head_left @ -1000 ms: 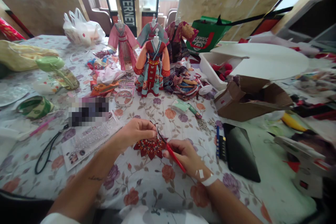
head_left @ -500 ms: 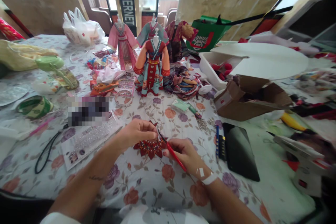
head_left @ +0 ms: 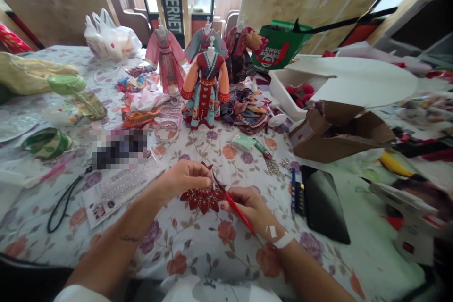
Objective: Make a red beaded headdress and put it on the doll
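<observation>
My right hand (head_left: 247,205) is closed around red-handled tweezers (head_left: 239,212), whose dark tips point up and left toward the fingertips of my left hand (head_left: 193,177). The fingers of my left hand are pinched together at those tips; what they hold is too small to make out. Below both hands a dark red, petal-shaped piece (head_left: 201,199) with small bead-like dots lies on the flowered tablecloth (head_left: 198,245).
Dressed doll forms (head_left: 207,89) stand beyond my hands. A beaded sheet (head_left: 120,188) lies left, a black tablet (head_left: 323,203) right. An open cardboard box (head_left: 318,137) and a white foam box (head_left: 286,96) are further right. Fabric piles surround the dolls.
The tweezers and my right hand have shifted very slightly. My left hand stays in almost the same place.
</observation>
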`<state>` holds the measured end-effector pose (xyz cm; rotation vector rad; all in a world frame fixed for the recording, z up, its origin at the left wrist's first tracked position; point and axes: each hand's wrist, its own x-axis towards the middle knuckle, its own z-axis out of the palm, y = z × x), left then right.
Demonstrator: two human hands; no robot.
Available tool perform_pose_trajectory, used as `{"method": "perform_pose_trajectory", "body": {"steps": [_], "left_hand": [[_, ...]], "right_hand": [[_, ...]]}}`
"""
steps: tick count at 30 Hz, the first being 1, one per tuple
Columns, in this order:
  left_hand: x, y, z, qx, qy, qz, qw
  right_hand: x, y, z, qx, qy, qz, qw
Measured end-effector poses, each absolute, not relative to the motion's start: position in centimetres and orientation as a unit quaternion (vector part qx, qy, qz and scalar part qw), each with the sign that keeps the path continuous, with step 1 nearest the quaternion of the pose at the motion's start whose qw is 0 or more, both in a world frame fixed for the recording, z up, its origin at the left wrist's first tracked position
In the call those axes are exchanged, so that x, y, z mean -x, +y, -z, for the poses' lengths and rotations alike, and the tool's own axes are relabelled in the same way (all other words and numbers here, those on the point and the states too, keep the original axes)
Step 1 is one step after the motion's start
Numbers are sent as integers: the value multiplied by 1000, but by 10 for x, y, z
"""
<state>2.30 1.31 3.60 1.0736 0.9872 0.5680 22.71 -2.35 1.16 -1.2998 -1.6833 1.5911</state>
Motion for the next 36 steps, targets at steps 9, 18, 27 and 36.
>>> {"method": "perform_pose_trajectory", "body": {"steps": [9, 18, 27, 36], "left_hand": [[-23, 12, -37, -480, 427, -253, 723], [-17, 18, -33, -418, 445, -390, 689], [-27, 7, -28, -619, 490, -454, 414], [-36, 3, -18, -746, 472, -389, 262]], "right_hand": [[-227, -23, -10, 481, -620, -563, 261], [-234, -17, 1, 544, -691, -379, 288], [-232, -18, 7, 558, -798, -22, 228], [-228, -23, 2, 541, -814, 51, 204]]}}
